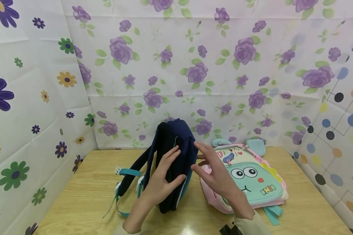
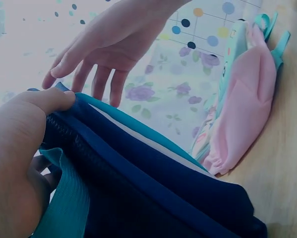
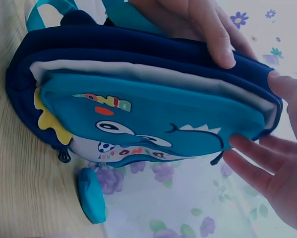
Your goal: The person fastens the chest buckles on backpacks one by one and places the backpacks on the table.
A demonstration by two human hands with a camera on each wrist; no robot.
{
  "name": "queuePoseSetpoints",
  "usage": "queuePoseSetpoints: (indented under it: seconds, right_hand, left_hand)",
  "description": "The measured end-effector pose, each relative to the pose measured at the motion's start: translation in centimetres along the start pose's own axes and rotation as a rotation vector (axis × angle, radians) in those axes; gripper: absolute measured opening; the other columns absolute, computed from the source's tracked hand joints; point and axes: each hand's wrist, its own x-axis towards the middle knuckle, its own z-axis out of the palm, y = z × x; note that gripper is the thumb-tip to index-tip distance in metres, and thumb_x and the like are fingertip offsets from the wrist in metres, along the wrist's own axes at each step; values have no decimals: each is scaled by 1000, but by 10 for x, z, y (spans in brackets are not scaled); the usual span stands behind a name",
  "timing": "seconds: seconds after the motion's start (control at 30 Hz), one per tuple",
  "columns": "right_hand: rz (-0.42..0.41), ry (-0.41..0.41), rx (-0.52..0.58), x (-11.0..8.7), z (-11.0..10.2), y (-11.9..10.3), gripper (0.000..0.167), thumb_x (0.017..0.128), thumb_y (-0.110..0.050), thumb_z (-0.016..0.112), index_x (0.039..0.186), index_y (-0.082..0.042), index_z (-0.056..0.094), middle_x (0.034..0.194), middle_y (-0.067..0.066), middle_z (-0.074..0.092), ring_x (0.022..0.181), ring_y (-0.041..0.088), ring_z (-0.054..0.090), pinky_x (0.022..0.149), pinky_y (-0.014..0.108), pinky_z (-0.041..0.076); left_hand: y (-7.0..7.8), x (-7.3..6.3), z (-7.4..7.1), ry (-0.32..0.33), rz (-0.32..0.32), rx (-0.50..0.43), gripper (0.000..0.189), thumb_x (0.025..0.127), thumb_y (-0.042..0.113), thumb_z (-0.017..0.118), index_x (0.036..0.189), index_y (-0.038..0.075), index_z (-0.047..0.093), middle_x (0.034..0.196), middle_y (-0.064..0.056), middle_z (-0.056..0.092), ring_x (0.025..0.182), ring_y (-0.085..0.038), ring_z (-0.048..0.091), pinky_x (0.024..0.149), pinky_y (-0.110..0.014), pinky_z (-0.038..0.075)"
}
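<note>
The tall navy blue cloth backpack with teal straps (image 1: 183, 163) stands long way up between the hands. The left hand (image 1: 161, 179) is nearer, loose fingers touching its left side; the right hand (image 1: 217, 173), spread wide, grips nothing.

A black object (image 1: 230, 230) is cut off by the head view's bottom edge, too unclear to name. The left-wrist view crops the navy backpack (image 2: 153, 183) along the bottom; the right-wrist view crops the right hand (image 3: 279, 171) at the right.
</note>
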Motion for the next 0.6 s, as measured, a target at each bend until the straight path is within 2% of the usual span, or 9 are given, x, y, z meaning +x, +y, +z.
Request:
queuePoseSetpoints:
  seconds: [0.2, 0.43, 0.6]
  right_hand:
    - [41, 42, -18, -2, -1, 6, 74, 83, 8, 72, 149, -3, 40, 148, 19, 39, 105, 30, 65, 77, 40, 59]
    - [89, 79, -56, -3, -5, 3, 68, 88, 0, 72, 149, -11, 44, 141, 12, 43, 107, 22, 60, 83, 35, 57]
    - [110, 80, -79, -3, -9, 5, 70, 90, -4, 72, 152, -15, 41, 147, 11, 39, 110, 20, 58, 82, 37, 57]
  left_hand:
    - [0, -2, 6, -81, -51, 39, 72, 95, 22, 69, 156, 22, 30, 162, -3, 27, 148, -25, 31, 110, -50, 41]
    - [4, -2, 1, -147, -100, 10, 73, 93, 27, 71, 155, 28, 32, 160, 4, 30, 146, -20, 34, 109, -50, 42]
    - [4, -2, 1, -180, -100, 31, 71, 94, 27, 70, 155, 28, 32, 159, 3, 32, 145, -21, 37, 107, -48, 45]
